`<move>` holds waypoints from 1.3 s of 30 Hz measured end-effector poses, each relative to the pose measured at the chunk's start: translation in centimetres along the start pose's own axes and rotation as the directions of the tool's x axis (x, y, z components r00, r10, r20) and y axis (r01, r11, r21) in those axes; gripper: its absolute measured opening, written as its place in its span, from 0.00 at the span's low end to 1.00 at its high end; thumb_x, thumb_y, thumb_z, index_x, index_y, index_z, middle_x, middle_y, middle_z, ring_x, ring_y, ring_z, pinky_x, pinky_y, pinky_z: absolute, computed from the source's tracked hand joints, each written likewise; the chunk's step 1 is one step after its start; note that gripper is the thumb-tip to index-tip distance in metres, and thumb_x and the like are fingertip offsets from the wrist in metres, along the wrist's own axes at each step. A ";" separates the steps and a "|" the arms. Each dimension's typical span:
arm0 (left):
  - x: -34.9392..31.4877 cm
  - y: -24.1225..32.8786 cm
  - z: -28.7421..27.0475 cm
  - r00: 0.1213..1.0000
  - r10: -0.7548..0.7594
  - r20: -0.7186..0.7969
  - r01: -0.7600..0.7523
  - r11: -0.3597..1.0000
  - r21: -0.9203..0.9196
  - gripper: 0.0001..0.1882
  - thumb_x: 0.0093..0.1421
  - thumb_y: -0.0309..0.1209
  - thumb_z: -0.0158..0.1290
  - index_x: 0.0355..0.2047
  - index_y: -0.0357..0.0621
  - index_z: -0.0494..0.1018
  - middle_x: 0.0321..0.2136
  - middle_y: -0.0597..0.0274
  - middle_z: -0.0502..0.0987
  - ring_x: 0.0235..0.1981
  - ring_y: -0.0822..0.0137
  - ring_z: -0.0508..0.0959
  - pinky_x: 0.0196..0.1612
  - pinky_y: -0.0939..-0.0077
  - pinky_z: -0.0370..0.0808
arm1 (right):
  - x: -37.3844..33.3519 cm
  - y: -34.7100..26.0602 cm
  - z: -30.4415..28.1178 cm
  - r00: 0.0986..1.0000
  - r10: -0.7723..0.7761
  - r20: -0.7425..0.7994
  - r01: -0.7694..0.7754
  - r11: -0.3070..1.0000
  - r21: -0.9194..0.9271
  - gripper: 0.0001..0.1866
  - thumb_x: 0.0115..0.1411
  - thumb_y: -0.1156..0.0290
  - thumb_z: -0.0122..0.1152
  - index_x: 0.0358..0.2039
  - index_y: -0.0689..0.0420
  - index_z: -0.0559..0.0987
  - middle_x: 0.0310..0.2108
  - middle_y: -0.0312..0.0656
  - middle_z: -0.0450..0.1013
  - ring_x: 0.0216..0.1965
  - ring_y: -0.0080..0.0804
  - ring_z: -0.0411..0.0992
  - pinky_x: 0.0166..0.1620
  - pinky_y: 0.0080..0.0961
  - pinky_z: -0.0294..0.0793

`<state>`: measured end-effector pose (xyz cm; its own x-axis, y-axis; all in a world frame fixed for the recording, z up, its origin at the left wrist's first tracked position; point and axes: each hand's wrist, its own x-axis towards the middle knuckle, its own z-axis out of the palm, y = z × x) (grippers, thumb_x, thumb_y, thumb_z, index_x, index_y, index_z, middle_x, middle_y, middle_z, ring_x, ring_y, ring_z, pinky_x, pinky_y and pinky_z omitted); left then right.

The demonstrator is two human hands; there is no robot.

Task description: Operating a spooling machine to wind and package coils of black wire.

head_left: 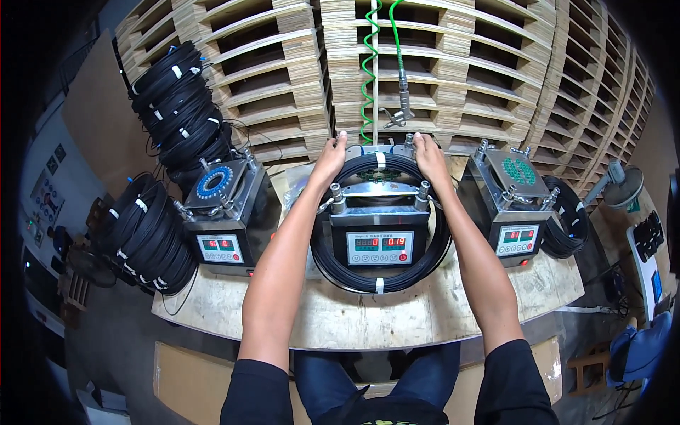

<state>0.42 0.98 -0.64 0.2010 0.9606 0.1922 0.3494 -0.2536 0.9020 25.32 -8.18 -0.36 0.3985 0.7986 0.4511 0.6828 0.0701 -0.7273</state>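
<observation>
A large coil of black cable, bound with white ties, encircles the middle test machine. That machine has a metal clamping top with corner posts and a front panel with red digits. Both my arms reach past the coil to the machine's far corners. My left hand is closed at the far left post, its thumb raised and most fingers hidden. At the far right post, my right hand has its fingers curled around the knob, partly out of sight.
Similar machines stand at left and right. Black cable coils are stacked at left, with another coil at right. A green spiral air hose and an air gun hang before wooden pallets.
</observation>
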 end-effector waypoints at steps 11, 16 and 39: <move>0.9 -1.5 0.3 0.998 0.006 -0.056 -0.002 0.997 0.074 0.44 0.68 0.61 0.39 0.63 0.29 0.62 0.59 0.33 0.69 0.63 0.44 0.68 0.65 0.60 0.62 | 0.0 0.5 0.0 0.996 -0.063 0.062 0.055 0.990 0.130 0.27 0.72 0.49 0.40 0.50 0.62 0.74 0.47 0.63 0.74 0.53 0.65 0.70 0.54 0.46 0.70; 1.1 -2.4 -0.6 0.995 0.042 -0.089 -0.037 0.998 0.055 0.40 0.69 0.57 0.41 0.62 0.29 0.63 0.58 0.32 0.70 0.62 0.44 0.69 0.65 0.61 0.63 | -0.8 -1.4 0.2 0.998 -0.057 0.022 0.053 0.990 0.132 0.28 0.71 0.48 0.42 0.52 0.61 0.74 0.48 0.63 0.75 0.53 0.64 0.71 0.55 0.46 0.69; -0.6 0.0 -0.4 0.997 -0.024 -0.074 0.030 0.996 0.085 0.44 0.66 0.61 0.42 0.65 0.31 0.60 0.60 0.32 0.67 0.65 0.43 0.66 0.66 0.60 0.61 | -0.2 0.1 0.5 0.996 -0.085 0.023 0.082 0.993 0.081 0.27 0.73 0.49 0.39 0.47 0.64 0.73 0.42 0.60 0.75 0.47 0.57 0.74 0.50 0.41 0.70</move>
<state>-0.06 0.46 -0.56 0.1246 0.9721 0.1988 0.4319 -0.2335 0.8712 24.97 -7.99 -0.74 0.3251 0.8033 0.4990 0.6614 0.1840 -0.7271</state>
